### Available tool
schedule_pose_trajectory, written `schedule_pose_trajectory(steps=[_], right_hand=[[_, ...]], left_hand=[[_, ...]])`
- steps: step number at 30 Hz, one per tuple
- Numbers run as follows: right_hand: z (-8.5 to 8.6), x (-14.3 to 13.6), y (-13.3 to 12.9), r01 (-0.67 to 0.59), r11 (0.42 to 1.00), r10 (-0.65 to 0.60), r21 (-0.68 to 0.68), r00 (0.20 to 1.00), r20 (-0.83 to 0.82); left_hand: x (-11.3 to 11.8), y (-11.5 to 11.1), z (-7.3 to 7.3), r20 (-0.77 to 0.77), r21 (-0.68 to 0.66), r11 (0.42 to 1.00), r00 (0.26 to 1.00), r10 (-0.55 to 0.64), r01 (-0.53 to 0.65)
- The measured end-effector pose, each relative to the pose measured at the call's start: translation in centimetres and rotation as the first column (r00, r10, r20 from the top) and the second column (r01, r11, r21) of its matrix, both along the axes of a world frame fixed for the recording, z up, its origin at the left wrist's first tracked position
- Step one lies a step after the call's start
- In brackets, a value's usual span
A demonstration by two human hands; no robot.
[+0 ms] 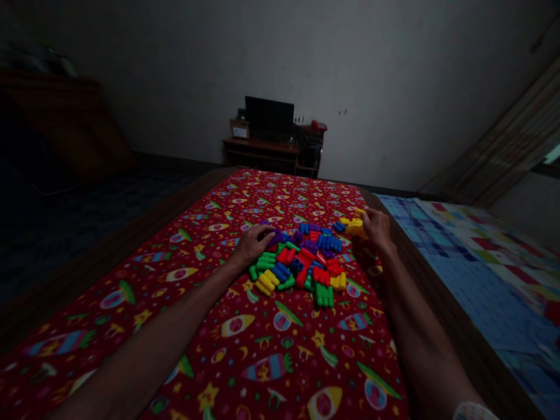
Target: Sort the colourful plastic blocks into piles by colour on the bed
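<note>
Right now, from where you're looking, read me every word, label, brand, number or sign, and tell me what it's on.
No text is readable.
Box by the monitor: white label, too small and blurred to read.
Blocks: no lettering discernible.

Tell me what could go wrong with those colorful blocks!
The yellow blocks by the right hand lie near the edge of the red cloth, so a bump might knock one off it. The left hand is close to the green blocks and could nudge them. In this dim light, purple blocks might get mistaken for blue blocks.
</note>
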State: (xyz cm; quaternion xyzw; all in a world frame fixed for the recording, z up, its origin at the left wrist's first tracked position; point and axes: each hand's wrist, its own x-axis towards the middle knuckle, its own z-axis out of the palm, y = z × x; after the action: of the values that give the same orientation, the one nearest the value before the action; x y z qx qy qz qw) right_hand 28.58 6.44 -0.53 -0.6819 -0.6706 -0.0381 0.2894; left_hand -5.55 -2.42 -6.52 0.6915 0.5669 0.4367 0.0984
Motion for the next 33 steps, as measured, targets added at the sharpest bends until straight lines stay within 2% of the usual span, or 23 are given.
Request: schedule_pose_trajectory(steps=[2,4,6,7,8,9,11,12,14,17,19,21,24,25,26,27,28,30,31,32,33], right_hand=[[0.0,1.1,0.0,0.014,0.999,-0.014,-0.034,1.000,0.011],[0.7,0.4,-0.4,-0.013,1.000,0.013,-0.023,1.000,-0.003],[2.1,-2.1,-1.4,-0.126,0.992,0.126,0.002,0.992,-0.026],[2.8,-3.8,-2.3,-0.234,0.972,0.233,-0.005,0.972,-0.032],[3.3,-5.8,-3.5,-0.385,0.923,0.384,-0.021,0.923,-0.041],[3.6,-7.8,-4.9,-0.539,0.839,0.538,-0.073,0.842,-0.036],[3.2,-11.4,-8.2,-0.770,0.598,0.791,-0.223,0.612,0.009],[2.5,-12.9,-10.0,-0.822,0.483,0.870,-0.303,0.490,0.056],[0.6,-14.8,-13.1,-0.859,0.405,0.911,-0.313,0.354,0.210],[-1.9,-15.9,-15.6,-0.901,0.379,0.887,-0.212,0.289,0.360],[-2.1,-16.0,-15.8,-0.903,0.372,0.888,-0.216,0.278,0.367],[-1.3,-15.9,-15.1,-0.890,0.373,0.904,-0.261,0.286,0.318],[1.0,-15.3,-13.1,-0.893,0.353,0.934,-0.280,0.318,0.164],[1.8,-14.8,-12.3,-0.895,0.367,0.930,-0.256,0.350,0.109],[2.5,-14.1,-11.3,-0.885,0.411,0.911,-0.218,0.406,0.069],[2.9,-13.2,-10.2,-0.856,0.487,0.872,-0.171,0.486,0.051],[3.2,-12.1,-9.1,-0.801,0.587,0.809,-0.118,0.585,0.056],[3.2,-9.4,-6.7,-0.615,0.789,0.612,-0.019,0.782,0.119],[2.9,-8.0,-5.5,-0.503,0.864,0.495,0.004,0.853,0.167],[2.4,-6.5,-4.5,-0.391,0.920,0.383,-0.008,0.898,0.216],[1.8,-5.0,-3.6,-0.300,0.953,0.301,-0.048,0.916,0.264]], left_hand=[[0.0,0.0,0.0,-0.011,0.030,0.999,0.999,0.038,-0.038],[0.0,0.0,-0.1,-0.005,0.052,0.995,0.996,0.084,-0.083],[-0.1,0.1,-0.1,0.008,0.054,0.991,0.992,0.122,-0.123],[-0.2,0.1,-0.1,0.014,0.047,0.989,0.991,0.137,-0.137],[-0.2,0.1,-0.1,0.020,0.036,0.988,0.989,0.148,-0.149],[-0.3,0.2,-0.1,0.026,0.023,0.987,0.987,0.157,-0.158],[-0.3,0.3,-0.1,0.041,-0.006,0.986,0.985,0.168,-0.168],[-0.4,0.4,-0.1,0.051,-0.019,0.985,0.984,0.170,-0.169],[-0.5,0.5,-0.1,0.077,-0.044,0.985,0.983,0.169,-0.166],[-0.6,0.6,-0.1,0.113,-0.069,0.986,0.981,0.158,-0.151],[-0.7,0.6,-0.1,0.125,-0.067,0.986,0.980,0.157,-0.150],[-0.8,0.7,-0.1,0.125,-0.063,0.986,0.979,0.160,-0.153],[-0.9,0.9,-0.2,0.117,-0.079,0.984,0.979,0.170,-0.161],[-1.0,0.9,-0.3,0.114,-0.082,0.983,0.978,0.172,-0.163],[-1.1,1.0,-0.3,0.114,-0.083,0.983,0.979,0.171,-0.162],[-1.1,1.0,-0.4,0.116,-0.081,0.984,0.979,0.168,-0.159],[-1.1,1.0,-0.4,0.120,-0.079,0.985,0.979,0.164,-0.155],[-1.2,1.1,-0.5,0.134,-0.080,0.985,0.978,0.160,-0.150],[-1.2,1.1,-0.5,0.139,-0.083,0.985,0.977,0.163,-0.153],[-1.2,1.1,-0.5,0.140,-0.086,0.984,0.976,0.167,-0.156],[-1.2,1.0,-0.5,0.139,-0.088,0.983,0.976,0.170,-0.159]])
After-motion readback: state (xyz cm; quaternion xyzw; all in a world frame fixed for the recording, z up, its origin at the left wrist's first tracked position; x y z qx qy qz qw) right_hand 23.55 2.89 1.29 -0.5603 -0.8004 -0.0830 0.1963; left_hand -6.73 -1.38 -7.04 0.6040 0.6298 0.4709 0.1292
